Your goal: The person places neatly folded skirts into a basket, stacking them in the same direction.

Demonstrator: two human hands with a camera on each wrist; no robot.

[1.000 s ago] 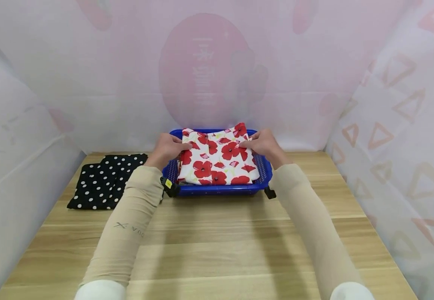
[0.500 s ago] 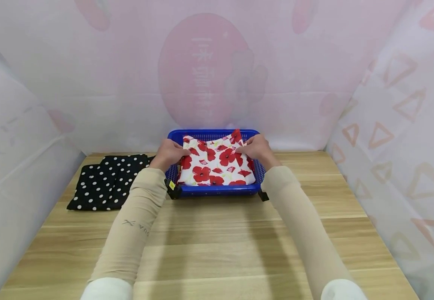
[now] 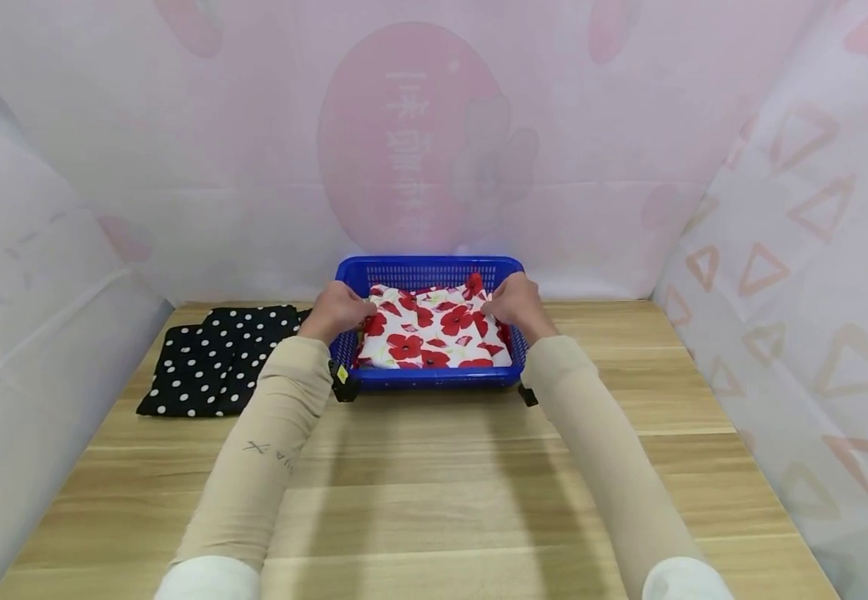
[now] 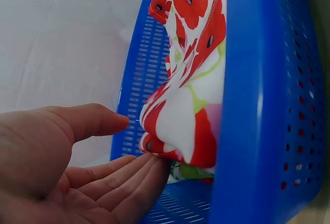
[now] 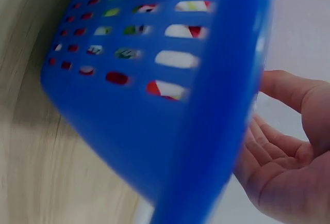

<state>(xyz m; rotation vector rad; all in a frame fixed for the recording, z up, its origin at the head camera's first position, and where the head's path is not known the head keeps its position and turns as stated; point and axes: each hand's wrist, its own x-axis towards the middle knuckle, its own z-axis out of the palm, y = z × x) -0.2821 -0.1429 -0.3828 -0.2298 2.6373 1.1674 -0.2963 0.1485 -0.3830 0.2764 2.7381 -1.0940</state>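
A folded white cloth garment (image 3: 434, 333) with red flowers lies in a blue perforated plastic basket (image 3: 434, 381). My left hand (image 3: 339, 310) is at the garment's left end; in the left wrist view its fairly straight fingers (image 4: 124, 182) touch the fold from below, while the thumb stands apart from the cloth. My right hand (image 3: 518, 304) is at the right end, over the basket's rim. The right wrist view shows that thumb and the fingers spread apart, with the fingertips hidden behind the basket wall (image 5: 139, 115). Under the floral garment a bit of green-patterned cloth (image 4: 191, 172) shows.
A folded black cloth with white dots (image 3: 212, 358) lies on the wooden table (image 3: 418, 483) left of the basket, partly behind my left sleeve. Pale printed curtains (image 3: 253, 167) enclose the table at the back and both sides.
The floral garment has sunk lower into the basket, its back edge now below the rear rim. The basket sits slightly further left than a second ago. My hands have loosened from the cloth.
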